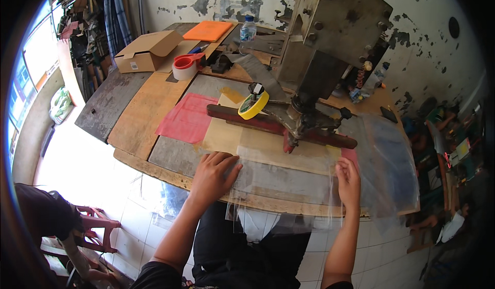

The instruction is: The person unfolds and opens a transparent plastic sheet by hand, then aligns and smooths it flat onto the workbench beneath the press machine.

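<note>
A clear plastic sheet (289,186) stretches between my hands across the near side of the worktable, its lower edge hanging past the front. My left hand (212,174) has its fingers bent over the sheet's left end, thumb toward the plastic. At the other end, my right hand (349,181) pinches the sheet between thumb and fingers. Just beyond the plastic, a press machine (309,98) holds a long red bar (234,117) over a cream sheet (221,134). Pink material (188,118) lies to the left of the cream sheet. A yellow tape roll (254,106) rests on the machine.
Toward the back left are a cardboard box (144,54), red and white tape rolls (184,68) and an orange pad (208,30). A plastic bottle (248,28) stands behind. More clear plastic (389,160) drapes over the right end. Another person (49,217) sits lower left near a red stool (98,227).
</note>
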`<move>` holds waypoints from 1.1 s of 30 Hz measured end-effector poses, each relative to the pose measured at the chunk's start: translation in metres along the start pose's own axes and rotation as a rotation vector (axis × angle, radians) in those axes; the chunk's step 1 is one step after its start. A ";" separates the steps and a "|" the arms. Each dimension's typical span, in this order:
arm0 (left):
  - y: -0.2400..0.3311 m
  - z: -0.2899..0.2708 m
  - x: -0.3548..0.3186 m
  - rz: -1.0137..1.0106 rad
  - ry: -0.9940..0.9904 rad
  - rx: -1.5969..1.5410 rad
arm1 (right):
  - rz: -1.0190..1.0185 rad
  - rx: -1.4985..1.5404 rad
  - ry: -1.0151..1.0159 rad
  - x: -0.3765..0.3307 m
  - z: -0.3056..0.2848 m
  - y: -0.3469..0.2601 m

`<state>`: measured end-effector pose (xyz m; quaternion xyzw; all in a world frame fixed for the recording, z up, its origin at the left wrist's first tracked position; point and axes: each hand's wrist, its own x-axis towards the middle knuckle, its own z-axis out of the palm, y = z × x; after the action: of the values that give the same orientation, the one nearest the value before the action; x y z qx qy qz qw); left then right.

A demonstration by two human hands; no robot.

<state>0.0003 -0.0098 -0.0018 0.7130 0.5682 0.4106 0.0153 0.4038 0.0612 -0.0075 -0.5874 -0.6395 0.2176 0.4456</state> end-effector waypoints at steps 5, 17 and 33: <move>-0.005 0.003 -0.002 0.017 -0.010 0.000 | 0.156 0.059 -0.186 0.035 0.008 -0.002; -0.002 -0.004 -0.008 -0.282 0.007 -0.254 | 0.035 0.459 -0.091 -0.040 -0.012 -0.020; 0.068 -0.093 0.150 -0.078 -0.073 -0.949 | -0.340 0.436 -0.255 0.060 -0.093 -0.147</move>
<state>0.0007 0.0477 0.1781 0.6192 0.3436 0.5986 0.3744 0.4036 0.0630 0.1766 -0.3304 -0.7176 0.3441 0.5074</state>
